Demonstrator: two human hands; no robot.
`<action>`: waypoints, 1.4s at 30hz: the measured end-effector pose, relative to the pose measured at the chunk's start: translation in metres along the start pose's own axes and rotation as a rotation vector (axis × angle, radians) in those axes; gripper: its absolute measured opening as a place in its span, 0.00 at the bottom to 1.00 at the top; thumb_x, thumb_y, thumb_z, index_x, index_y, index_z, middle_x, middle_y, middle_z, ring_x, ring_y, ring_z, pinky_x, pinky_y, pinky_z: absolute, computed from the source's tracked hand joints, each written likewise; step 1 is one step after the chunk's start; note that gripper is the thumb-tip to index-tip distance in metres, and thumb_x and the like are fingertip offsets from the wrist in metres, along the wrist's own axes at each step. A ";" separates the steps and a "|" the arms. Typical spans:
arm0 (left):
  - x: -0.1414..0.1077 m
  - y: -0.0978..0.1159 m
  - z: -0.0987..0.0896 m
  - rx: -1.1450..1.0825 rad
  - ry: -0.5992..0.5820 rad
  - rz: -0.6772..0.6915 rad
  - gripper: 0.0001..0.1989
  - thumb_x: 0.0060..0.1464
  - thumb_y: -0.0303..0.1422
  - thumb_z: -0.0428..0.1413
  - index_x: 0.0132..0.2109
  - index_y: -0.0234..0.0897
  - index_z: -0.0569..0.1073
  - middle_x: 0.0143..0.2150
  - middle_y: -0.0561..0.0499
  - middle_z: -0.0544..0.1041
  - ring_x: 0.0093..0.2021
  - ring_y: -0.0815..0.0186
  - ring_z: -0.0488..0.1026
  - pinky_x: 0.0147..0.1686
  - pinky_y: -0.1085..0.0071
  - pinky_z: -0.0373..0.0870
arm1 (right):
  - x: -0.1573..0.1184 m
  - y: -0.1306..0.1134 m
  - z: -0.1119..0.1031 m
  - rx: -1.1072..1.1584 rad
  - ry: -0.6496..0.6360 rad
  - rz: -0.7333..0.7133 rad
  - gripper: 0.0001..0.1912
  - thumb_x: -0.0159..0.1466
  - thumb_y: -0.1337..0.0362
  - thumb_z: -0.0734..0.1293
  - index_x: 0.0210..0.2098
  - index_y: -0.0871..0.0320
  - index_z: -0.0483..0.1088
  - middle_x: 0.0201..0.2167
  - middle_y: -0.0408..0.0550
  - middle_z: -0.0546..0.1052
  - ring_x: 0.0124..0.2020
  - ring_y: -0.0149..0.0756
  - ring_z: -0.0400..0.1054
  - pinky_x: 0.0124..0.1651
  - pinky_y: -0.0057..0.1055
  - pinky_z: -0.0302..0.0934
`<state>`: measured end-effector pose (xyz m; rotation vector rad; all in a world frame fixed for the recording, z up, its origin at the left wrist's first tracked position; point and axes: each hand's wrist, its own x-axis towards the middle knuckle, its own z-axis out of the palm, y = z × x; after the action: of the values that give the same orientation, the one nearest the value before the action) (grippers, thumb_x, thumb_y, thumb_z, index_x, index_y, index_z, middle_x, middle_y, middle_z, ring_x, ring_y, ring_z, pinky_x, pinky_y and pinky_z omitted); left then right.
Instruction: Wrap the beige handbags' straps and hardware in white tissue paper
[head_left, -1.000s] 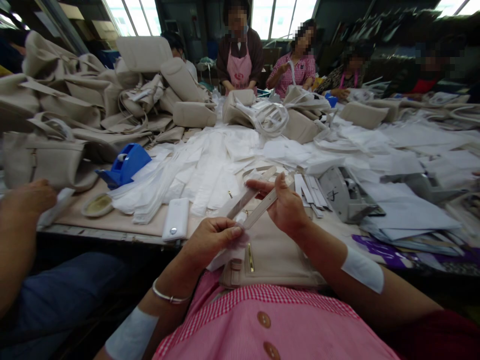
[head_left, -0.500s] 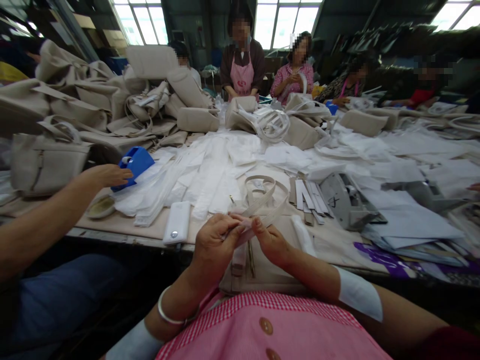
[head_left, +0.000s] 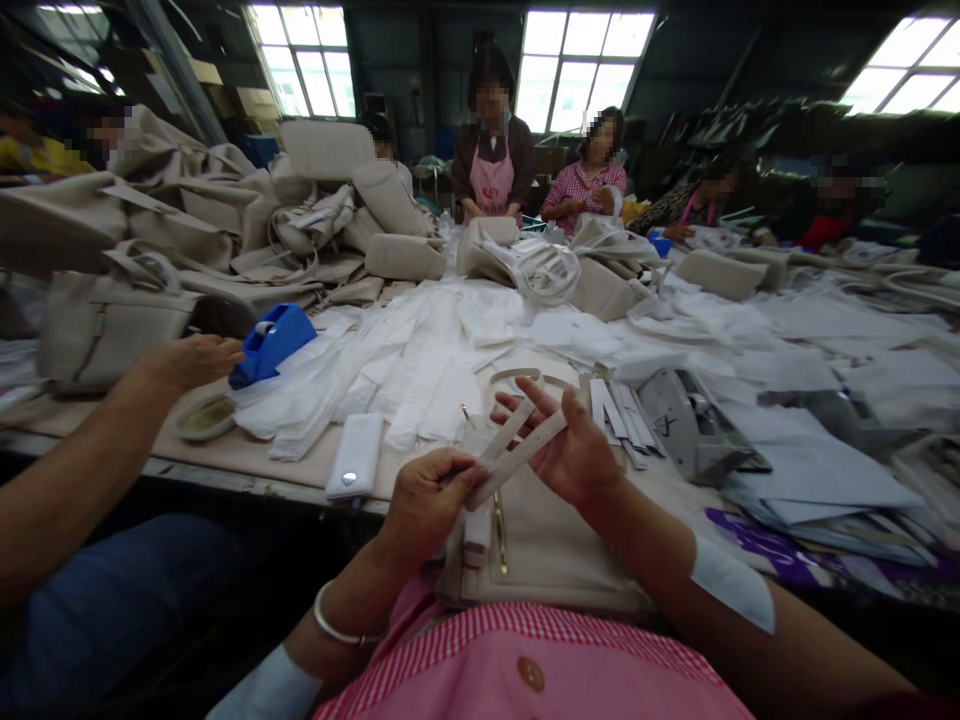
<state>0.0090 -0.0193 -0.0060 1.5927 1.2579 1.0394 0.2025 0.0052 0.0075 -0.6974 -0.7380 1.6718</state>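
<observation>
My left hand (head_left: 437, 490) pinches the near end of a pale strap (head_left: 517, 458), which appears covered in white wrapping. My right hand (head_left: 574, 445) has its fingers spread, palm toward me, at the strap's far part; the strap runs against the fingers without being gripped. Below both hands a beige bag (head_left: 555, 540) lies flat at the table edge, its gold zipper (head_left: 500, 535) showing. A loop of beige strap lies behind my right hand, partly hidden by it.
A white power bank (head_left: 355, 455) lies left of my hands. Beyond it are a blue tape dispenser (head_left: 274, 340) and a co-worker's hand (head_left: 196, 360). White sheets (head_left: 420, 330) and strips (head_left: 622, 410) cover much of the table. On the right stands a grey dispenser (head_left: 690, 420); beige bags (head_left: 202, 210) are heaped at left.
My right hand has opened and moved up and right from the strap, showing more of it. My left hand keeps its pinch. The co-worker's hand has drawn back from the blue dispenser.
</observation>
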 end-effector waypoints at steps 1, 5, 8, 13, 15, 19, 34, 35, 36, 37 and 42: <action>0.000 -0.001 0.000 0.005 0.005 0.007 0.05 0.53 0.32 0.60 0.33 0.38 0.80 0.29 0.53 0.80 0.31 0.68 0.74 0.31 0.75 0.70 | 0.006 -0.004 -0.002 0.057 0.056 0.019 0.28 0.65 0.41 0.59 0.51 0.53 0.75 0.52 0.51 0.76 0.50 0.45 0.72 0.59 0.48 0.60; 0.002 -0.001 -0.003 0.015 0.078 0.039 0.06 0.54 0.33 0.60 0.36 0.38 0.81 0.33 0.52 0.82 0.34 0.67 0.77 0.37 0.74 0.72 | 0.018 -0.004 -0.003 -0.025 0.146 -0.062 0.20 0.66 0.50 0.64 0.43 0.58 0.78 0.45 0.52 0.80 0.42 0.41 0.74 0.56 0.46 0.62; 0.004 0.004 -0.007 0.023 0.092 0.009 0.07 0.54 0.34 0.60 0.37 0.38 0.81 0.35 0.51 0.83 0.37 0.65 0.78 0.40 0.71 0.73 | 0.013 0.004 0.004 -0.265 0.085 -0.177 0.21 0.67 0.49 0.62 0.47 0.55 0.77 0.49 0.52 0.79 0.49 0.44 0.72 0.59 0.49 0.59; 0.007 0.013 -0.008 0.001 0.106 -0.023 0.07 0.53 0.34 0.60 0.38 0.39 0.82 0.35 0.51 0.83 0.36 0.63 0.79 0.40 0.70 0.75 | -0.002 0.020 0.015 -0.668 -0.075 -0.348 0.21 0.70 0.49 0.58 0.55 0.50 0.73 0.56 0.47 0.74 0.61 0.43 0.64 0.67 0.47 0.50; 0.007 0.015 -0.007 -0.014 0.109 -0.022 0.07 0.54 0.33 0.60 0.38 0.39 0.82 0.35 0.51 0.83 0.36 0.64 0.78 0.39 0.70 0.74 | -0.007 0.027 0.017 -0.760 -0.144 -0.354 0.22 0.70 0.50 0.58 0.59 0.49 0.69 0.61 0.47 0.70 0.65 0.42 0.59 0.69 0.47 0.45; 0.002 0.012 -0.011 0.005 0.124 -0.006 0.06 0.54 0.32 0.59 0.36 0.39 0.81 0.33 0.51 0.83 0.34 0.65 0.78 0.37 0.72 0.73 | -0.004 0.026 0.015 -0.639 -0.233 -0.173 0.28 0.66 0.45 0.62 0.63 0.47 0.64 0.65 0.48 0.64 0.65 0.46 0.57 0.68 0.50 0.47; -0.009 0.019 -0.023 0.040 0.154 -0.030 0.06 0.53 0.33 0.59 0.36 0.39 0.81 0.34 0.52 0.83 0.36 0.64 0.78 0.37 0.71 0.72 | -0.007 0.028 0.030 -0.679 -0.344 -0.178 0.25 0.66 0.46 0.62 0.59 0.47 0.69 0.63 0.46 0.67 0.66 0.44 0.56 0.69 0.48 0.45; -0.009 0.018 -0.022 0.045 0.151 -0.022 0.06 0.53 0.33 0.59 0.36 0.39 0.81 0.34 0.52 0.83 0.35 0.64 0.78 0.37 0.71 0.72 | -0.005 0.025 0.028 -0.604 -0.331 -0.139 0.27 0.66 0.44 0.61 0.60 0.46 0.67 0.64 0.46 0.66 0.65 0.46 0.57 0.68 0.50 0.47; -0.010 0.017 -0.022 0.052 0.150 -0.015 0.06 0.53 0.33 0.59 0.35 0.39 0.81 0.33 0.52 0.83 0.34 0.64 0.78 0.36 0.71 0.72 | 0.000 0.019 0.027 -0.496 -0.298 -0.095 0.29 0.66 0.41 0.59 0.61 0.45 0.66 0.64 0.47 0.65 0.64 0.47 0.59 0.66 0.52 0.51; -0.010 0.017 -0.021 0.061 0.152 -0.010 0.06 0.53 0.33 0.59 0.35 0.39 0.81 0.32 0.52 0.83 0.33 0.64 0.78 0.36 0.71 0.72 | 0.007 0.012 0.025 -0.379 -0.251 -0.055 0.31 0.65 0.39 0.56 0.61 0.45 0.66 0.64 0.48 0.66 0.62 0.49 0.62 0.63 0.53 0.55; -0.009 0.020 -0.018 0.063 0.173 -0.012 0.06 0.53 0.35 0.60 0.35 0.39 0.81 0.32 0.52 0.83 0.34 0.64 0.78 0.36 0.72 0.72 | 0.019 -0.003 0.029 -0.278 -0.100 -0.058 0.30 0.67 0.41 0.54 0.52 0.53 0.74 0.59 0.52 0.71 0.56 0.49 0.68 0.60 0.53 0.58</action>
<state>-0.0039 -0.0288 0.0172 1.5668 1.4259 1.1606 0.1782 0.0215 0.0270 -0.7814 -1.0663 1.5751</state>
